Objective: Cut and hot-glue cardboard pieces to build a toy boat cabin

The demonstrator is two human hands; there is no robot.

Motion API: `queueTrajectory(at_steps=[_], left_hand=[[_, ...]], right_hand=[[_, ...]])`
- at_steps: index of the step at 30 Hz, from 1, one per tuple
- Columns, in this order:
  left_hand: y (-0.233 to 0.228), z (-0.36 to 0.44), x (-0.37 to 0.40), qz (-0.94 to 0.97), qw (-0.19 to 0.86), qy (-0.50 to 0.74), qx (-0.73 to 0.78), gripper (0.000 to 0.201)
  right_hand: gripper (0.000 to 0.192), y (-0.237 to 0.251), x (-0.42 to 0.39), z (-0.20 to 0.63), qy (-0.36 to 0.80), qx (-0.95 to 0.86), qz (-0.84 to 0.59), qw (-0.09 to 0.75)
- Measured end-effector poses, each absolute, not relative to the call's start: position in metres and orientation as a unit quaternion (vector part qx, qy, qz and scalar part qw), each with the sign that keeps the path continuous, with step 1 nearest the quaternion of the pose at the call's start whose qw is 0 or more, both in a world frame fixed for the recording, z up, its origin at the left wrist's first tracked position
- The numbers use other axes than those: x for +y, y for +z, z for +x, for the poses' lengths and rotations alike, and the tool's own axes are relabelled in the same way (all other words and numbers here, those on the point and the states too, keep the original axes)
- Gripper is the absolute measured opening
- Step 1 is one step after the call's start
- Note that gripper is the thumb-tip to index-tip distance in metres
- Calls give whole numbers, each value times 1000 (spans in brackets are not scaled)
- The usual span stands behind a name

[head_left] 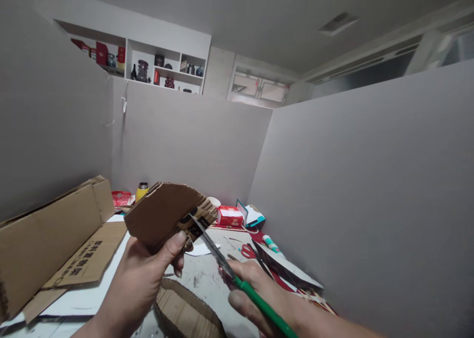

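Open air lies mid-frame above the cardboard piece (163,209), up to the grey back panel (185,135). The grey side panel (363,180) walls off the right; a brown carton (52,234) bars the lower left. At bottom centre a cardboard tray (187,308) crowds a low pass, with open tabletop (199,271) just above it.

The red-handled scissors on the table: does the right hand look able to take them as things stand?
Probably not at once: the right hand holds a green-handled cutting tool. Otherwise the way looks free: the red-handled scissors lie just beyond, their handles uncovered.
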State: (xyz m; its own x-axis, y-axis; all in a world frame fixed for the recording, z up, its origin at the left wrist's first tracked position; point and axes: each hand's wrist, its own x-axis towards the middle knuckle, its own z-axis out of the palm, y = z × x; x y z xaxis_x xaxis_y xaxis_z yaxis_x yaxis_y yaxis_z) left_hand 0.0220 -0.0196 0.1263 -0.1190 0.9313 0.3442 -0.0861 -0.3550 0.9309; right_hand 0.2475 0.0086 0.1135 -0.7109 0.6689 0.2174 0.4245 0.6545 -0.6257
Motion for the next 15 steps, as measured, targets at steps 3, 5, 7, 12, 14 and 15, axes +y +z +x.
queueTrajectory(at_steps=[3,5,7,12,14,15], left_hand=[[123,19,-18,536,402,620,409,36],[122,18,-16,550,401,607,410,36],[122,17,-15,560,402,597,409,35],[128,18,-17,560,409,601,397,31],[129,18,-19,558,412,605,391,30],[129,18,-19,558,413,605,391,31]], right_hand=[[28,108,11,246,322,-866,-307,229],[34,105,12,244,334,-862,-298,240],[41,102,13,244,340,-860,-286,251],[44,103,10,244,346,-859,-286,245],[39,108,6,243,322,-871,-296,223],[36,111,5,243,300,-881,-297,212]])
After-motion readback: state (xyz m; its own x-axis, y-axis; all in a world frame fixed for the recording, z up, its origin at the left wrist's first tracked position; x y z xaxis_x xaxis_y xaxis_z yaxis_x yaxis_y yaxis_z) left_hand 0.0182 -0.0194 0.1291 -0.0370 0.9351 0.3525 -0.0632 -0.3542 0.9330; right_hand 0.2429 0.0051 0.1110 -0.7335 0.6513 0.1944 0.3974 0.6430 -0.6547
